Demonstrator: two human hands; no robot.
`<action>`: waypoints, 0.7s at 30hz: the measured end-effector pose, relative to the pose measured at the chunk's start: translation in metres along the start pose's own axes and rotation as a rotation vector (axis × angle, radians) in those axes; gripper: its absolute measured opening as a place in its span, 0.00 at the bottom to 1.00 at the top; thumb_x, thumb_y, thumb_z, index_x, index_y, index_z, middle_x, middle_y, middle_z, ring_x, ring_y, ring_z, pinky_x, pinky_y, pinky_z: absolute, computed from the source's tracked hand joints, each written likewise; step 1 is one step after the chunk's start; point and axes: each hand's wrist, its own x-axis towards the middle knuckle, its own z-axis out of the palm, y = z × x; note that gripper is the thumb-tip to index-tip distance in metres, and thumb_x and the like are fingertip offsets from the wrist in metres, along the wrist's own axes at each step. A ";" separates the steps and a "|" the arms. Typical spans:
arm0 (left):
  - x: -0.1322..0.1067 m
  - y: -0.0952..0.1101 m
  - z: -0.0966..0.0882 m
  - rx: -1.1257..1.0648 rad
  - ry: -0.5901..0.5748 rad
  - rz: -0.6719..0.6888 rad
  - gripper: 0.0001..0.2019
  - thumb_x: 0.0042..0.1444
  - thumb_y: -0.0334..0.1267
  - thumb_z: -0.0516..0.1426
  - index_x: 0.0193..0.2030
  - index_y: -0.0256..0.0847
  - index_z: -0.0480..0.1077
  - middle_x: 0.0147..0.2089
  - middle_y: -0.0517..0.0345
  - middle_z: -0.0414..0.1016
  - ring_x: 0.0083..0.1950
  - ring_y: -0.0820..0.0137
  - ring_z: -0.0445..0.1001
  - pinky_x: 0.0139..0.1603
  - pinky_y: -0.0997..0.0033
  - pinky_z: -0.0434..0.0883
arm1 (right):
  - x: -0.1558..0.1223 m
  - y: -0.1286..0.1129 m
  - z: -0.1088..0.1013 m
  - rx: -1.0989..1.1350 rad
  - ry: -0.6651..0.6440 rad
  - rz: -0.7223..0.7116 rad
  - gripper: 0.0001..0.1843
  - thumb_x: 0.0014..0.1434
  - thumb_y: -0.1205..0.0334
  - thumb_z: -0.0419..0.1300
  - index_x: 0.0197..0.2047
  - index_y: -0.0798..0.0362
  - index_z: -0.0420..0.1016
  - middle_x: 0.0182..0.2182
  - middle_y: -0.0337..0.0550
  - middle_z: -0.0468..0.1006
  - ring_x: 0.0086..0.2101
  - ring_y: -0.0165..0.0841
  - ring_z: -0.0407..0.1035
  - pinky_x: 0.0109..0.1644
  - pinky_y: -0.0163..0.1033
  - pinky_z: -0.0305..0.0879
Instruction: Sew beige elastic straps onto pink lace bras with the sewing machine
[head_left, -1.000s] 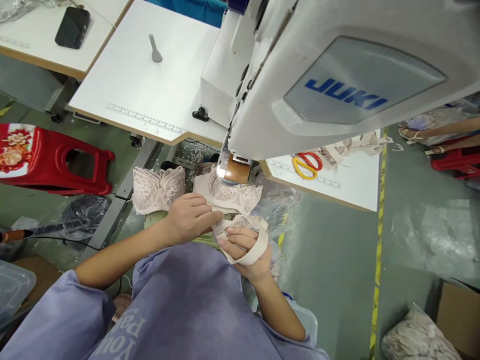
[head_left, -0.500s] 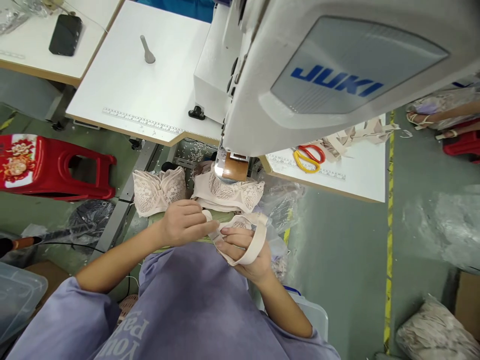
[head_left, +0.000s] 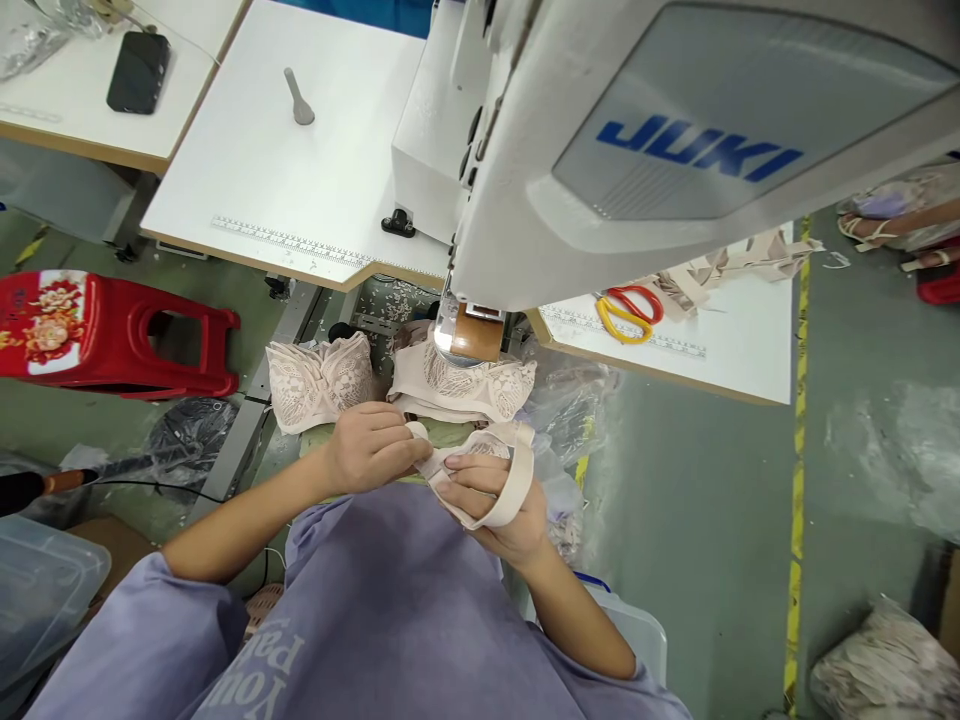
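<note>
Close to my body, a pale beige lace bra (head_left: 516,478) is held up between both hands, its strap curving over the fingers on the right. My left hand (head_left: 373,446) pinches the bra's left end, fingers closed. Wrapped in the bra, my right hand (head_left: 506,505) grips its edge, with several fingers showing through the strap loop. Just beyond them, another lace bra (head_left: 480,390) lies under the sewing machine's head. A moulded lace bra cup piece (head_left: 321,382) rests to its left.
A JUKI sewing machine (head_left: 525,240) looms above my hands. Red and yellow scissors (head_left: 626,318) and fabric strips (head_left: 697,285) lie on the right table. To the left stands a red stool (head_left: 127,335). A phone (head_left: 139,72) lies at the far left.
My left fingers have curled in closer on the bra's end, where the index finger was stretched out before. The whole view has shifted slightly; the bra stays in both hands.
</note>
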 end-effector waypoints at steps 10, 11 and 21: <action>-0.017 0.019 0.003 -1.163 -0.086 -1.396 0.19 0.61 0.53 0.59 0.33 0.37 0.73 0.26 0.61 0.72 0.24 0.75 0.68 0.25 0.76 0.65 | -0.131 0.145 -0.033 -0.061 -0.246 0.992 0.24 0.46 0.61 0.63 0.49 0.53 0.73 0.47 0.51 0.76 0.52 0.45 0.69 0.60 0.55 0.64; -0.019 0.020 0.005 -1.231 -0.019 -1.454 0.17 0.58 0.52 0.62 0.34 0.37 0.74 0.28 0.60 0.74 0.25 0.75 0.70 0.27 0.75 0.67 | -0.144 0.156 -0.033 -0.039 -0.264 1.024 0.25 0.44 0.61 0.63 0.48 0.53 0.71 0.48 0.52 0.75 0.53 0.46 0.67 0.62 0.56 0.61; -0.011 0.026 0.002 -1.405 0.150 -1.543 0.17 0.46 0.48 0.71 0.36 0.37 0.79 0.34 0.57 0.81 0.31 0.72 0.76 0.34 0.74 0.72 | -0.202 0.184 -0.005 0.273 -0.327 1.316 0.30 0.41 0.51 0.64 0.47 0.47 0.61 0.48 0.48 0.75 0.49 0.41 0.72 0.56 0.50 0.67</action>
